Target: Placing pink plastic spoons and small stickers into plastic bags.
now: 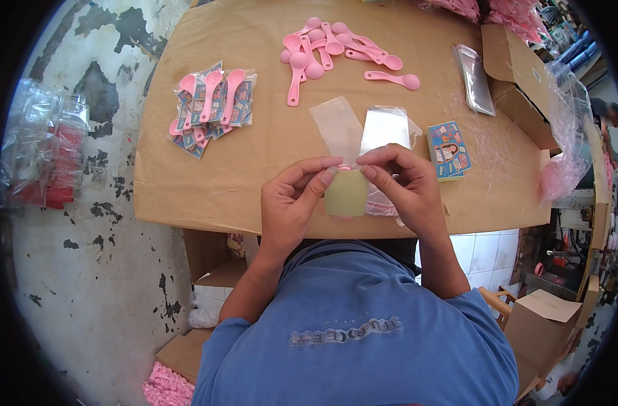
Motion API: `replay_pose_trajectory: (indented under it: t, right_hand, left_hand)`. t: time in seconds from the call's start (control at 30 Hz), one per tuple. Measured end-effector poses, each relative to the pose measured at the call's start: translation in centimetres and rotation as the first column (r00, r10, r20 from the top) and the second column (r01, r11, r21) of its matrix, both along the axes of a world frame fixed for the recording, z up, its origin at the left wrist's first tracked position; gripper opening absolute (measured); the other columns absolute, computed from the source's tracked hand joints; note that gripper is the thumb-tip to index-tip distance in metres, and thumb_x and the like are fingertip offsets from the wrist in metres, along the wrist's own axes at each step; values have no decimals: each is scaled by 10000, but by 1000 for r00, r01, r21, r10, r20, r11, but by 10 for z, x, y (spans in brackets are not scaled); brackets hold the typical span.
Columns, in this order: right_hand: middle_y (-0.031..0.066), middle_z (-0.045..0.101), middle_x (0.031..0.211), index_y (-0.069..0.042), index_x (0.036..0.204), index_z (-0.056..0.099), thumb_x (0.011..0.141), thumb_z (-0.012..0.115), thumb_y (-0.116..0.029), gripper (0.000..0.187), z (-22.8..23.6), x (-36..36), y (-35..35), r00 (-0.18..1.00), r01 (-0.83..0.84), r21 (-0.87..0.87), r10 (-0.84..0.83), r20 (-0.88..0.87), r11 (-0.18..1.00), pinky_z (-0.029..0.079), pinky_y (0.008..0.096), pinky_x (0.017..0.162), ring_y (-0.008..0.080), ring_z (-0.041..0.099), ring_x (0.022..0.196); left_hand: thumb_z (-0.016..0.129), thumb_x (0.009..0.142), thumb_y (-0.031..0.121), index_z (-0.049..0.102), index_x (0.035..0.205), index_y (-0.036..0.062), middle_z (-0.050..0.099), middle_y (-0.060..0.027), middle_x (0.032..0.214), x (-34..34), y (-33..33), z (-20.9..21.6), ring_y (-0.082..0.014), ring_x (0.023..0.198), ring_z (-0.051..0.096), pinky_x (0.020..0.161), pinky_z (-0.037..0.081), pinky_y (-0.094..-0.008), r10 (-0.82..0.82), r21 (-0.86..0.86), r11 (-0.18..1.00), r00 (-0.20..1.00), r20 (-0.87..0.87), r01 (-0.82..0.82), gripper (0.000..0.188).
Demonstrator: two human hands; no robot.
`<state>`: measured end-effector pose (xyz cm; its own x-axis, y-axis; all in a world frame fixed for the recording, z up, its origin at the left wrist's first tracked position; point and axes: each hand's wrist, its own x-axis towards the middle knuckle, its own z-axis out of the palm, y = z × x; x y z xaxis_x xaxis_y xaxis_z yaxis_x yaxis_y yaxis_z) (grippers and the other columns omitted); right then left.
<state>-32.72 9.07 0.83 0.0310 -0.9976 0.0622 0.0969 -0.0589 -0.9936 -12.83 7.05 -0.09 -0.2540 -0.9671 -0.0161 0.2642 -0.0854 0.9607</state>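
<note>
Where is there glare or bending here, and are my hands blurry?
In the head view, white glare sits on the glossy rectangular clear-plastic stack; the same head view bows the near edge of the brown-covered table and blackens its own corners; there, your bare left hand and right hand look fairly sharp.
</note>
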Motion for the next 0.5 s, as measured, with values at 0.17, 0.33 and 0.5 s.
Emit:
replay_pose_trajectory:
  t: [0.17, 0.33, 0.5]
  right_hand:
    - [43, 660, 980, -1, 1036, 730, 960, 634, 10, 122, -3, -11, -1, 999, -38, -184, 36, -12, 982, 441, 220, 691, 73, 582, 818]
    - [72, 635, 952, -2, 974, 755, 884, 596, 86, 203, 0, -15, 0, 979, -124, -313, 63, -196, 942, 432, 235, 661, 111, 587, 809]
    - [62, 632, 963, 3, 958, 748, 871, 631, 43, 151, 2, -12, 5, 971, -110, -276, 44, -234, 955, 373, 221, 552, 59, 502, 646]
  left_hand:
    - [638, 1003, 40, 666, 1138, -34, 744, -109, 1027, 3, 0, -4, -143, 934, 710, 833, 562, -263, -47, -101, 994, 998, -31, 44, 157]
    - [606, 999, 1, 634, 1066, -24, 729, -121, 1039, 14, -1, -17, -184, 1013, 709, 875, 547, -293, -77, -169, 983, 997, 13, 78, 77]
    - [573, 998, -13, 609, 1066, -20, 713, -165, 1035, 17, 0, -21, -280, 1130, 692, 947, 547, -363, -123, -126, 985, 990, -68, 114, 77]
